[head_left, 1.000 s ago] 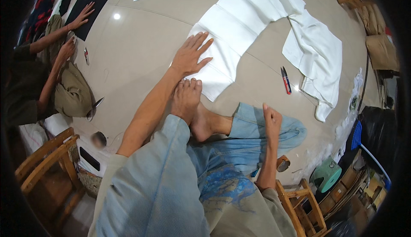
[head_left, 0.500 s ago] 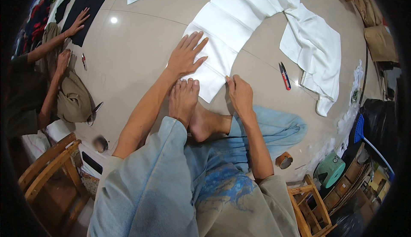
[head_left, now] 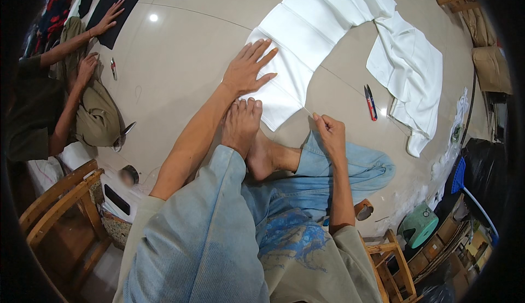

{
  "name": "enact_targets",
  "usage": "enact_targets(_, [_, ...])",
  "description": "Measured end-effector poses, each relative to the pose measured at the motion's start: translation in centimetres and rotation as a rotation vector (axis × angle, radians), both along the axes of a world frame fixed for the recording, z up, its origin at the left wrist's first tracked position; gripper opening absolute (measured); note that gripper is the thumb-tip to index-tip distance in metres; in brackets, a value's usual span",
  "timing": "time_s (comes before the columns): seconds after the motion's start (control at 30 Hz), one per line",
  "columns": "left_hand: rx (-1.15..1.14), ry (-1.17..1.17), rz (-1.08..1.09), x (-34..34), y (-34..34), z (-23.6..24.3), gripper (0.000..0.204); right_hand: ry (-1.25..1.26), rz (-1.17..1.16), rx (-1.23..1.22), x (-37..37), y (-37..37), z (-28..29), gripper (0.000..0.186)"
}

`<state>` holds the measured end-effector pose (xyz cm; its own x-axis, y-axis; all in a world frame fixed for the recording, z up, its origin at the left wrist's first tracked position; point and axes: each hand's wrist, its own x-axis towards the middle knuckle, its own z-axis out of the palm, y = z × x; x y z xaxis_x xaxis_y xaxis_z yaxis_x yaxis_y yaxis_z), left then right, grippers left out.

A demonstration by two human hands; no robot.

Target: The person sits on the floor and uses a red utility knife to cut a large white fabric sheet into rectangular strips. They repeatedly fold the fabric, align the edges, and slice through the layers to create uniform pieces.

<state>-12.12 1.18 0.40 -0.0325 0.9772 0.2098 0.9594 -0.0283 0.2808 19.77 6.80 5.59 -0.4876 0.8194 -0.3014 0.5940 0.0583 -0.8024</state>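
A long strip of white fabric point(head_left: 298, 35) with crosswise seam lines curves over the tiled floor, its near corner by my bare foot point(head_left: 241, 125). My left hand point(head_left: 249, 70) lies flat on its left side, fingers spread. Just off the right edge, my right hand point(head_left: 331, 136) is closed in a pinch on a thin white thread point(head_left: 309, 111), which stretches taut to the fabric's edge. The strip's far end lies crumpled point(head_left: 413, 79) at the right. Close to it are thread snips point(head_left: 371, 103) with red and dark handles.
At the left a co-worker's hand point(head_left: 109, 19) rests on black cloth point(head_left: 123, 2); another pair of snips point(head_left: 113, 69) lies nearby. Wooden chairs point(head_left: 60, 199) stand at both sides. A phone point(head_left: 117, 198), a brown roll point(head_left: 363, 210) and a green round object point(head_left: 418, 227) surround me.
My right hand has moved away from the fabric's edge, down and right, drawing out the thread. The left hand stays flat on the fabric. The whole view has shifted slightly.
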Motion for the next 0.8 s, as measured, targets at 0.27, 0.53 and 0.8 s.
enact_targets(0.27, [-0.028,0.039,0.022,0.0,-0.1,-0.7,0.068,-0.05,0.053,0.031,3.5,0.3,1.3,0.045])
enact_targets(0.53, [-0.077,0.037,0.035,0.0,-0.1,-0.7,0.068,-0.075,0.095,0.057,6.1,0.5,2.4,0.045])
enact_targets(0.8, [-0.002,-0.101,-0.043,-0.2,-0.3,-0.1,0.073,-0.133,0.125,0.064,8.3,0.9,3.5,0.044])
